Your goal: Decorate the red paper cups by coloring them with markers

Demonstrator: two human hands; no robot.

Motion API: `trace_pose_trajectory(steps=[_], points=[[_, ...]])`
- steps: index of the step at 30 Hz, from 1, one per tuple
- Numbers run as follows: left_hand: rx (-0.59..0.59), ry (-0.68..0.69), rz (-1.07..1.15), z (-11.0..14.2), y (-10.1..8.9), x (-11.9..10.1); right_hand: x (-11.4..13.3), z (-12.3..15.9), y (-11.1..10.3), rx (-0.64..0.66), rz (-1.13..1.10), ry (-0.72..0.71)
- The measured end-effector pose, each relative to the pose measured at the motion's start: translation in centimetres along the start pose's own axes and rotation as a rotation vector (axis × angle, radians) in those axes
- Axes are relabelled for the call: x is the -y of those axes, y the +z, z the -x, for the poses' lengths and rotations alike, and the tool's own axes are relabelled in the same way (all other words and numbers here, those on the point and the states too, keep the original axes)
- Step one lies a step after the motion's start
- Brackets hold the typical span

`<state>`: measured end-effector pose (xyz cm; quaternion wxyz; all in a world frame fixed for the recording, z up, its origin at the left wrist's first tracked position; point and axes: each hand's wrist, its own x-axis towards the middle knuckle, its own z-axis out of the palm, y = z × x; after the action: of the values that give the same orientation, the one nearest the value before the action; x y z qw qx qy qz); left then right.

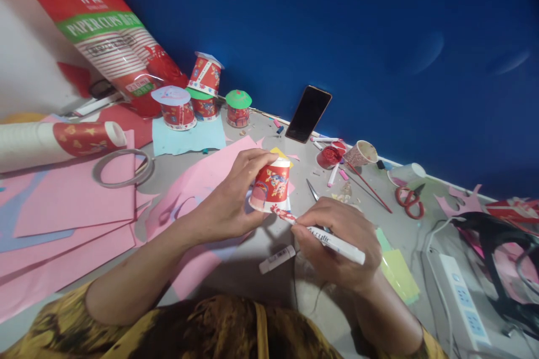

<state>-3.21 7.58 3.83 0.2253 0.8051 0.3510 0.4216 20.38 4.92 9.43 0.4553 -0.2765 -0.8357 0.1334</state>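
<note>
My left hand (233, 196) is wrapped round an upside-down red patterned paper cup (272, 185) standing on the grey table (252, 269). My right hand (341, 241) pinches a white marker pen (337, 244) whose tip meets a cut, curled strip at the cup's rim (283, 214). A white pen cap (277, 259) lies on the table just in front of both hands. A yellow paper scrap sits behind the cup.
Pink paper sheets (71, 202) and a tape ring (123, 167) lie left. Decorated cups (205, 87) stand at the back by a blue wall, with a phone (309, 114) leaning there. Red scissors (408, 199), a power strip (461, 297), more cups and pens are to the right.
</note>
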Motion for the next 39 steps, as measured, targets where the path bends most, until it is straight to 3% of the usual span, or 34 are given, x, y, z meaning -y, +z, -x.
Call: trace_pose_trajectory(steps=[13,18,24,39], points=[[-0.012,-0.021,0.009,0.1,0.1,0.2,0.4,-0.1,-0.7,-0.036,0.027,0.028],[-0.053,-0.104,0.098,0.2,0.3,0.3,0.1,0.1,-1.2,-0.11,0.082,0.041],[0.003,-0.183,0.225,0.2,-0.1,0.3,0.0,0.2,-2.4,-0.103,0.097,0.128],[0.007,-0.239,0.303,0.2,-0.2,0.4,0.1,-0.5,-1.9,-0.096,-0.019,0.054]])
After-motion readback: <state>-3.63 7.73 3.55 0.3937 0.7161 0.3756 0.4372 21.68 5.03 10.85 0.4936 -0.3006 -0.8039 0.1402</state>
